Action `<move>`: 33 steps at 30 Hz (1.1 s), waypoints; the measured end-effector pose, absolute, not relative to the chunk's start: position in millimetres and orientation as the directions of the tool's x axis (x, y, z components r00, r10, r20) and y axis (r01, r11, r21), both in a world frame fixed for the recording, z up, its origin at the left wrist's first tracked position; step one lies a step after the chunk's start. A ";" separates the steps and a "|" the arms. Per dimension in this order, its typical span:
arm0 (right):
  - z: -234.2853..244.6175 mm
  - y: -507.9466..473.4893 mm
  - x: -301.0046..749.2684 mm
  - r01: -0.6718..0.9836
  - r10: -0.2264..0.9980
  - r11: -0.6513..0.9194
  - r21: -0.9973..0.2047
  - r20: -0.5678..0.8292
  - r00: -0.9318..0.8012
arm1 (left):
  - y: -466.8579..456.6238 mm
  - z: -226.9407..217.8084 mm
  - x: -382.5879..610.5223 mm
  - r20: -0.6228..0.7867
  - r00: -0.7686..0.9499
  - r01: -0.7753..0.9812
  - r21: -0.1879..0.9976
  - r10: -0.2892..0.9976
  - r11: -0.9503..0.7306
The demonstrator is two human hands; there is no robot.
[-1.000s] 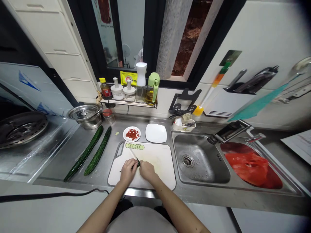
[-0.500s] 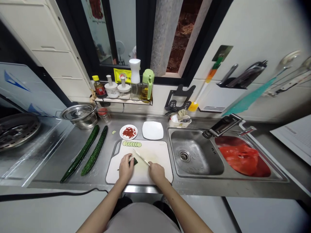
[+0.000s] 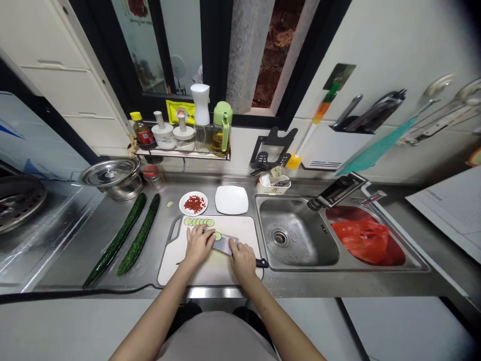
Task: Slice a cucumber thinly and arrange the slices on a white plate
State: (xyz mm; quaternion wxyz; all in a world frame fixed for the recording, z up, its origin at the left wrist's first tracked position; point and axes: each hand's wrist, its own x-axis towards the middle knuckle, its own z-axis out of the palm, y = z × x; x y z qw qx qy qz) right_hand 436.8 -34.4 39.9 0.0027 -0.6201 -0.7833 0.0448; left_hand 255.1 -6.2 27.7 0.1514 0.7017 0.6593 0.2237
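On the white cutting board (image 3: 240, 224), my right hand (image 3: 243, 260) grips a kitchen knife (image 3: 224, 243) lying low, its blade flat side up and its black handle pointing right. One cucumber slice (image 3: 217, 235) rests on the blade near its upper edge. My left hand (image 3: 198, 244) is closed, palm down, with its fingertips by the blade's left end. Whatever lies under those fingers is hidden. Just beyond them a row of overlapping cucumber slices (image 3: 199, 221) lies along the board's far edge. A thin dark green sliver shows beside my left wrist.
Two whole cucumbers (image 3: 139, 234) lie left of the board. Behind it are a small plate of red pieces (image 3: 195, 203) and a square white plate (image 3: 231, 199). A lidded steel pot (image 3: 112, 178) stands back left. To the right is the sink (image 3: 300, 240) with a red bag (image 3: 363, 239).
The knife has turned from edge-on to flat, and a slice now shows on it. My left hand has moved slightly forward; the dark green cucumber piece beside it is no longer visible. The view shifted slightly.
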 end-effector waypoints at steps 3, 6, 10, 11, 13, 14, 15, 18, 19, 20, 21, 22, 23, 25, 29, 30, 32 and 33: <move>38.3 -35.1 440.8 0.969 0.970 0.240 -0.060 -0.024 -0.242 | -2.0 28.2 256.9 0.076 0.079 0.845 0.524 0.994 -0.107; 36.7 -36.3 445.2 0.967 0.968 0.252 -0.047 -0.013 -0.252 | -0.3 28.3 260.0 0.048 0.109 0.819 0.562 0.993 -0.117; 33.9 -37.9 450.0 0.966 0.966 0.257 -0.039 -0.031 -0.258 | 1.2 27.5 267.0 0.025 0.101 0.778 0.620 0.995 -0.095; 33.1 -38.2 451.1 0.967 0.967 0.252 -0.037 -0.041 -0.253 | 2.1 26.9 268.5 0.025 0.097 0.769 0.633 0.995 -0.090; 31.5 -38.8 453.8 0.972 0.970 0.232 -0.030 -0.062 -0.234 | 5.2 24.8 270.0 0.021 0.079 0.748 0.659 0.997 -0.073; 30.8 -39.0 455.5 0.975 0.972 0.221 -0.029 -0.073 -0.222 | 7.5 23.2 269.8 0.014 0.053 0.739 0.672 0.998 -0.049; 30.3 -39.3 457.6 0.977 0.974 0.210 -0.030 -0.085 -0.211 | 10.4 21.3 268.8 0.003 0.010 0.728 0.685 1.000 -0.009; 29.9 -40.1 465.1 0.985 0.977 0.169 -0.037 -0.126 -0.173 | 21.8 13.9 262.4 -0.058 -0.194 0.683 0.708 0.979 0.177; 30.1 -40.3 467.7 0.987 0.978 0.154 -0.038 -0.139 -0.158 | 26.4 11.2 260.0 -0.081 -0.254 0.665 0.709 0.964 0.235; 30.3 -40.4 470.2 0.990 0.978 0.139 -0.038 -0.151 -0.143 | 31.2 8.7 257.8 -0.105 -0.291 0.650 0.707 0.951 0.277; 30.4 -40.4 472.4 0.991 0.978 0.125 -0.038 -0.161 -0.130 | 36.1 6.3 256.1 -0.127 -0.312 0.640 0.704 0.942 0.307; 30.6 -40.5 474.2 0.993 0.979 0.112 -0.038 -0.169 -0.117 | 41.0 4.2 255.0 -0.145 -0.322 0.636 0.699 0.936 0.327; 30.6 -40.5 475.6 0.994 0.979 0.101 -0.040 -0.175 -0.107 | 45.8 2.4 254.5 -0.161 -0.325 0.636 0.692 0.932 0.341; 30.6 -40.4 477.2 0.995 0.979 0.083 -0.046 -0.181 -0.090 | 54.5 -0.6 255.2 -0.180 -0.328 0.643 0.677 0.927 0.358; 31.5 -40.5 476.9 0.996 0.981 0.066 -0.060 -0.180 -0.076 | 66.6 -5.5 258.8 -0.169 -0.305 0.687 0.642 0.937 0.340; 32.0 -40.6 476.7 0.996 0.981 0.064 -0.063 -0.178 -0.074 | 68.5 -6.5 259.4 -0.158 -0.295 0.704 0.630 0.942 0.327; 33.2 -40.8 476.3 0.996 0.982 0.058 -0.071 -0.175 -0.070 | 71.1 -8.0 259.8 -0.129 -0.275 0.743 0.600 0.953 0.296; 33.9 -40.8 476.3 0.996 0.982 0.055 -0.075 -0.174 -0.068 | 71.9 -8.5 259.7 -0.113 -0.263 0.764 0.582 0.958 0.279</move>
